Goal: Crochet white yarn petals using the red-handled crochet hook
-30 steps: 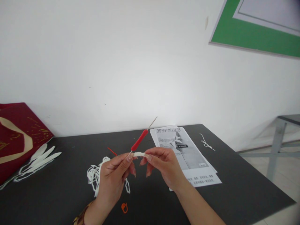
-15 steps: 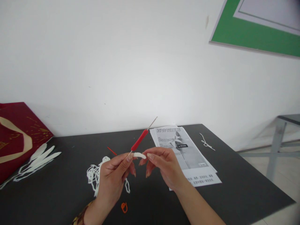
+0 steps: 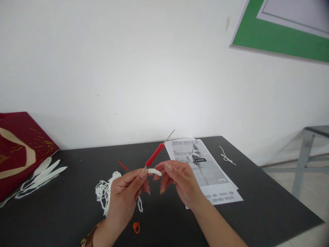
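Pinched between the thumb and fingers of my left hand (image 3: 127, 192) are a small white crocheted strip (image 3: 155, 172) and a crochet hook with a red handle (image 3: 154, 155). The hook slants up to the right, its bare metal end pointing at the wall, and the strip's curved tip sticks out rightward. My right hand (image 3: 181, 181) is at that tip, thumb lifted off and fingers apart. Whether its index finger touches the strip from behind, I cannot tell. Loose white yarn (image 3: 102, 193) lies in a tangle partly behind my left hand.
An orange stitch marker (image 3: 136, 227) and a red needle-like piece (image 3: 122, 165) lie on the black table (image 3: 77, 219). Printed sheets (image 3: 216, 171) are to the right, near a tied white yarn bit (image 3: 226, 157). White petal-shaped pieces (image 3: 48, 175) rest by a dark red bag (image 3: 20, 137).
My right thumb has lifted away from the strip's tip. The hook and strip, still in my left hand, have shifted slightly to the right.
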The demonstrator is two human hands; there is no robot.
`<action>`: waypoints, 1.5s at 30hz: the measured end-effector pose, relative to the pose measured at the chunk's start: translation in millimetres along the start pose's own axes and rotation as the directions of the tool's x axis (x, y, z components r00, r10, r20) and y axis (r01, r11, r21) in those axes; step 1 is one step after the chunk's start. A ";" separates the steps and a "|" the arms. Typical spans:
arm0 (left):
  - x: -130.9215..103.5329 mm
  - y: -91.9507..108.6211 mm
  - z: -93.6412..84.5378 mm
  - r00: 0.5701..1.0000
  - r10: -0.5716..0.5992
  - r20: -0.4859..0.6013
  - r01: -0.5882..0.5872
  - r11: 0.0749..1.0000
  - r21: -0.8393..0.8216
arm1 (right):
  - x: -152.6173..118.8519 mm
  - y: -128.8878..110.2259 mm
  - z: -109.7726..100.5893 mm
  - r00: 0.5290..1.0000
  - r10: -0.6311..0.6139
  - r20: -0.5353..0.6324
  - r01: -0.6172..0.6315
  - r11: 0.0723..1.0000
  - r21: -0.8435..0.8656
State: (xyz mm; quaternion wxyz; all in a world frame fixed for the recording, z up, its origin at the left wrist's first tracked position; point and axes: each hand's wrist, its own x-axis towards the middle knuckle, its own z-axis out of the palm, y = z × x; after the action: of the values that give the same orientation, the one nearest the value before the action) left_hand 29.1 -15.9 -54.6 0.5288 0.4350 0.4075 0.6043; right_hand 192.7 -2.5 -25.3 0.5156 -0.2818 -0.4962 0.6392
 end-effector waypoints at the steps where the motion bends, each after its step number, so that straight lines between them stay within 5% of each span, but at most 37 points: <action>1: 0.0 0.2 0.2 1.000 0.003 -0.006 -0.003 1.000 0.001 | -0.1 0.7 -0.4 1.000 0.003 -0.001 -0.003 1.000 -0.001; 10: -0.8 -0.6 0.7 1.000 0.001 -0.024 -0.002 1.000 -0.016 | -0.6 2.6 1.2 0.997 0.042 -0.065 -0.044 0.998 -0.038; 25: -2.6 1.9 3.5 0.999 -0.016 -0.036 0.014 0.998 -0.061 | -0.8 2.4 -0.3 1.000 -0.005 -0.017 0.003 0.995 -0.104; 45: -3.2 1.7 3.4 1.000 -0.001 0.030 -0.001 0.999 0.047 | 1.1 0.1 3.6 0.999 0.023 -0.047 -0.029 0.991 -0.132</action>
State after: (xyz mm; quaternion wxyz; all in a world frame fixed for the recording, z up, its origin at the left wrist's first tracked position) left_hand 32.0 -19.1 -52.3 0.5246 0.4563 0.4134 0.5880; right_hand 189.2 -2.7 -23.9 0.4986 -0.3365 -0.5218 0.6049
